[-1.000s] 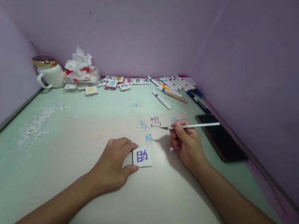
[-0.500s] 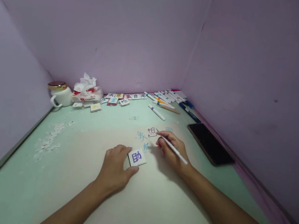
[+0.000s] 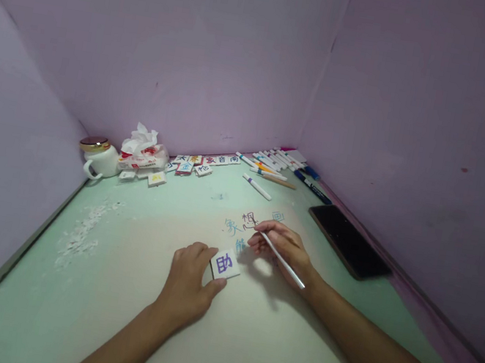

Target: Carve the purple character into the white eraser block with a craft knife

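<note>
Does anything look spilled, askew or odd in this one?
Yes: white scraps lie scattered on the left of the table, like unswept litter. Characters also appear written straight on the table, beyond the tile in the left hand, an odd place for writing.

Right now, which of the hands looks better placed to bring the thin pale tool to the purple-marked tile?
Probably the right hand: it holds the thin pale tool, just right of the purple-marked tile. The left hand grips that tile's edge, so it seems better suited to steadying.

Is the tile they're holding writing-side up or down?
Up: purple writing shows on top of the tile, held by the left hand.
</note>
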Action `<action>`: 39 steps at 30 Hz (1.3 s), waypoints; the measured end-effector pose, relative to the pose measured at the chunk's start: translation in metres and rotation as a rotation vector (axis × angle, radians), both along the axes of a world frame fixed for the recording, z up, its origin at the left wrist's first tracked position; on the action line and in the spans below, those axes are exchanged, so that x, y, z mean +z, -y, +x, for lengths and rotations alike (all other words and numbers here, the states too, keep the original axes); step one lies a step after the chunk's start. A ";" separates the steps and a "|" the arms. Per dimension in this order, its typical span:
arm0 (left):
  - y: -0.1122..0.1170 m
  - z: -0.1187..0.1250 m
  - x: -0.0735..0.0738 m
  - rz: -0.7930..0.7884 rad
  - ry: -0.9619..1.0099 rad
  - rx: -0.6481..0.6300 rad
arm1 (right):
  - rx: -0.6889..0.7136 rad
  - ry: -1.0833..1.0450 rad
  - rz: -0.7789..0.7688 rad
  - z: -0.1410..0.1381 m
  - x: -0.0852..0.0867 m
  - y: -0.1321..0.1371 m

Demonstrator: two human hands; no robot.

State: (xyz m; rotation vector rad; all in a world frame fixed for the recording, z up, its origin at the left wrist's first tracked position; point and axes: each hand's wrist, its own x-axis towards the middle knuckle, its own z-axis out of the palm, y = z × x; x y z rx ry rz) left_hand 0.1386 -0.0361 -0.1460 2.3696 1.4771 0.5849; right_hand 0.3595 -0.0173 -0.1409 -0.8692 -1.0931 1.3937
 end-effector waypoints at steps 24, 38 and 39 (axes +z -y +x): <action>-0.001 0.003 0.001 0.024 -0.031 -0.024 | -0.012 0.172 -0.242 -0.005 -0.004 0.012; 0.003 0.000 -0.005 0.166 -0.047 -0.071 | -0.096 1.134 0.067 -0.005 0.002 0.036; 0.003 0.001 -0.005 0.168 -0.039 -0.068 | -0.108 1.148 0.072 -0.006 0.002 0.036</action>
